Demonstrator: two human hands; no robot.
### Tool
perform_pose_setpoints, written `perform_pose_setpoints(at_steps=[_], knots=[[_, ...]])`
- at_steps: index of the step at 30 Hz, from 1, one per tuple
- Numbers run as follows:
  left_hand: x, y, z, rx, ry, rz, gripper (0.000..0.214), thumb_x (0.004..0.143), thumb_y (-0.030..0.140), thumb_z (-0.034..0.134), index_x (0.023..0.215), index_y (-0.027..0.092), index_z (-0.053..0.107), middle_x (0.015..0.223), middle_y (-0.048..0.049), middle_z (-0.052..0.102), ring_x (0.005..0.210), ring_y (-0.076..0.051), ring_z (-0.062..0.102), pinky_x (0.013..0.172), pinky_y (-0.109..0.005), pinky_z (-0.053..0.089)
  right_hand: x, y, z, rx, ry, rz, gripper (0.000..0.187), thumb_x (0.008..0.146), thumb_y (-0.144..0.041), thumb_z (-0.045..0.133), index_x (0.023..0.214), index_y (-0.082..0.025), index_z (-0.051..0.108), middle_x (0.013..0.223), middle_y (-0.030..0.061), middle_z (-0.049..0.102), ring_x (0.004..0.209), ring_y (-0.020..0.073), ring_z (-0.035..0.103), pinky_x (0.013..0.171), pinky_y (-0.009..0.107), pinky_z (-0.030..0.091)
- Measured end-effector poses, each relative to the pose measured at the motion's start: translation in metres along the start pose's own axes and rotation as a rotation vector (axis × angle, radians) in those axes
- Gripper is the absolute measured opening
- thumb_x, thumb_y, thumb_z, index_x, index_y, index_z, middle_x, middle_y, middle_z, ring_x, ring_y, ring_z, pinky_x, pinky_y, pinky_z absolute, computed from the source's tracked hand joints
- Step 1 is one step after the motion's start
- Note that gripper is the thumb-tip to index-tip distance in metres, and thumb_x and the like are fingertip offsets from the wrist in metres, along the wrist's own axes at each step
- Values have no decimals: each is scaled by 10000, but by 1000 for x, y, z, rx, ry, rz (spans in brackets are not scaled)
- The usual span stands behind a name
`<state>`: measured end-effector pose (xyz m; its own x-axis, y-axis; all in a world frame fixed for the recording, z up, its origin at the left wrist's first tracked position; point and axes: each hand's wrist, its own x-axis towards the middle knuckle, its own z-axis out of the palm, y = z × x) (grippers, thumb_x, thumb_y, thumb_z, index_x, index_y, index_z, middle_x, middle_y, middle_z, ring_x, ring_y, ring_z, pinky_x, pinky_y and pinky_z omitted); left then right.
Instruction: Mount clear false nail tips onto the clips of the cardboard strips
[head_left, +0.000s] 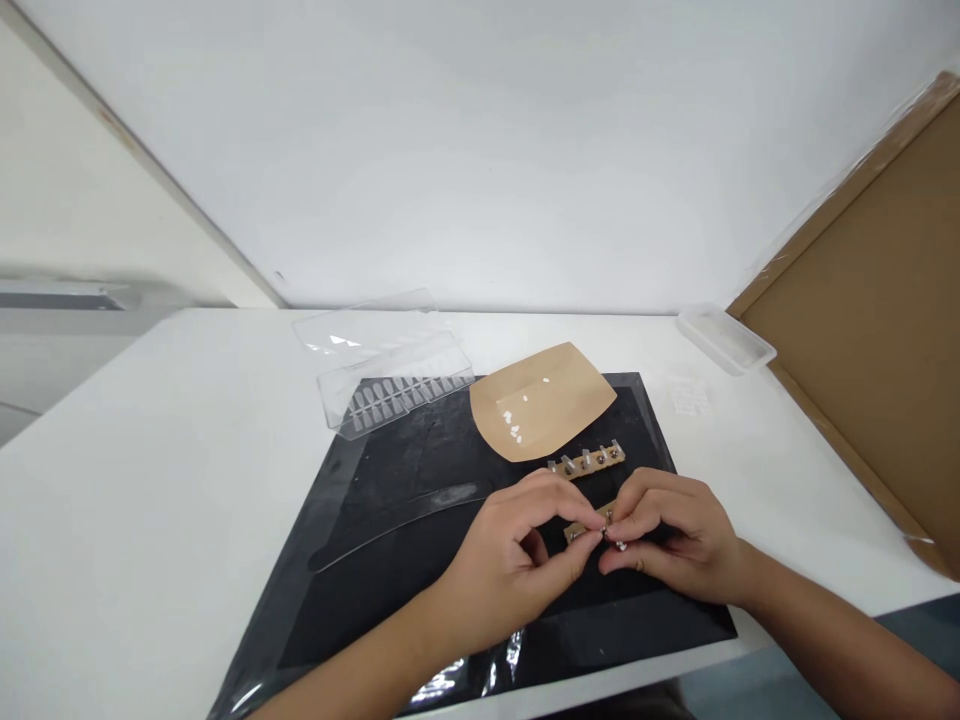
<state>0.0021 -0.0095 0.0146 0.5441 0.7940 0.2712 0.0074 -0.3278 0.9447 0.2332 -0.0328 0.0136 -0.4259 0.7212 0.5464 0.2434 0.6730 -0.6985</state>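
My left hand [517,545] is closed in a pinch, thumb and forefinger meeting at a tiny dark, shiny piece [604,533]. Opposite it, my right hand [667,535] pinches at the same spot, fingertips nearly touching the left ones. A small glinting bit [621,546] shows between the right thumb and fingers; its kind is too small to tell. Just behind the fingertips lies a short tan strip [576,531], partly hidden by both hands. Farther back, another tan strip [600,460] carries several round metal studs with clear nail tips standing on them.
A tan paper tray [577,395] holds several small white pieces. Left of it, an open clear case [334,405] contains rows of nail tips. A curved dark nail file [397,523] lies on the black mat [360,610]. A clear plastic box [724,338] stands beside a cardboard panel [870,330].
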Motion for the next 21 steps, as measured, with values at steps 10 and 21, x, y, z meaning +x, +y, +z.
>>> perform_pose_setpoints(at_steps=[10,21], knots=[[1,-4,-1,-146,20,-29,136,878,148,733,974,169,826,909,-108,751,722,-152,693,403,-135,509,2,1,-1,-166,46,-164,170,895,-136,834,1002,-163,705,905,53,735,794,144,694,690,278,581],[3,-9,4,-11,122,140,175,795,41,725,870,179,801,829,-96,771,767,-173,693,376,-103,417,2,1,0,-376,28,-299,165,908,-96,805,1000,-161,686,896,51,748,769,145,707,678,298,556]])
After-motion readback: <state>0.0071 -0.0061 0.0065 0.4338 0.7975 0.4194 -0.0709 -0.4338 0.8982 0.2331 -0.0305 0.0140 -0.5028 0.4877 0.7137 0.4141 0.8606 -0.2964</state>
